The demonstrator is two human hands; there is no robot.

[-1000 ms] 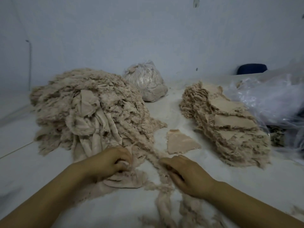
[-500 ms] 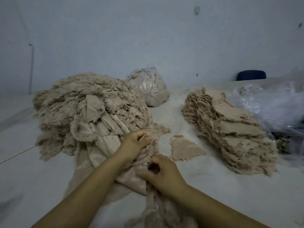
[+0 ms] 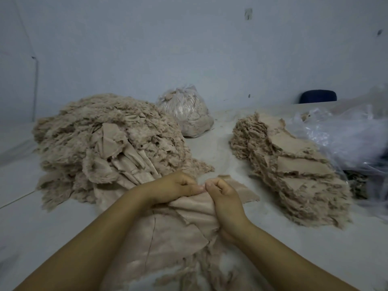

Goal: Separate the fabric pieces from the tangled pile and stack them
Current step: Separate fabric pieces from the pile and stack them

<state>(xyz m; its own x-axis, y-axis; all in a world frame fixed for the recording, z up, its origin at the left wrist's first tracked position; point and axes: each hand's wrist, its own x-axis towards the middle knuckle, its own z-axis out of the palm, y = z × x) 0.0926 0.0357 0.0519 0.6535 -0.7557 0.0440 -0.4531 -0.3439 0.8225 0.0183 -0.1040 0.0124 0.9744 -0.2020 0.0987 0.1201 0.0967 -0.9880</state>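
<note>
Two bare forearms enter from the bottom edge, one from the lower left and one from the lower right. No sleeves reach into view; both arms are uncovered from the frame edge to the wrist. The left hand [image 3: 174, 186] and the right hand [image 3: 225, 201] wear no gloves. No watch, bracelet or ring shows on either wrist or on the fingers [image 3: 194, 188]. The fingernails that show look short and unpainted, though the dim light and soft focus blur fine detail. No other part of the person is in view.
</note>
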